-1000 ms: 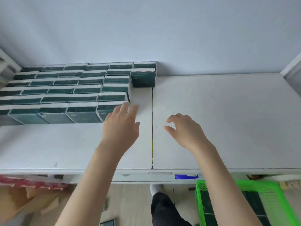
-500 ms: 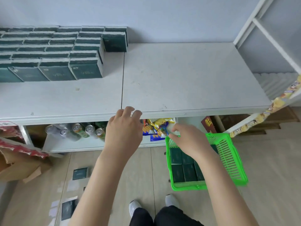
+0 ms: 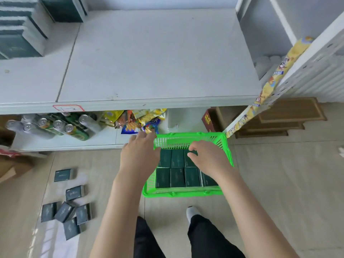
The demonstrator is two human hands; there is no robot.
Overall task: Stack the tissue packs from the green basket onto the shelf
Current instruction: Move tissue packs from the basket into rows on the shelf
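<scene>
A green basket (image 3: 186, 141) stands on the floor below the shelf edge, holding several dark green tissue packs (image 3: 177, 176) laid flat in rows. My left hand (image 3: 139, 154) hovers over the basket's left rim, fingers loosely spread and holding nothing. My right hand (image 3: 208, 158) is above the packs on the right side, fingers curled but apart, nothing in them. Stacked tissue packs (image 3: 20, 28) fill the far left of the white shelf (image 3: 154, 56).
Several loose tissue packs (image 3: 68, 211) lie on the floor at the lower left. Drink cans (image 3: 54, 127) and snack bags (image 3: 137, 118) sit on the lower shelf. A brown box (image 3: 210, 120) and a white rack (image 3: 316, 58) stand to the right. My legs are below the basket.
Both hands have come down from the shelf top to the green basket, and the view has tilted down to the floor. Neither hand holds anything.
</scene>
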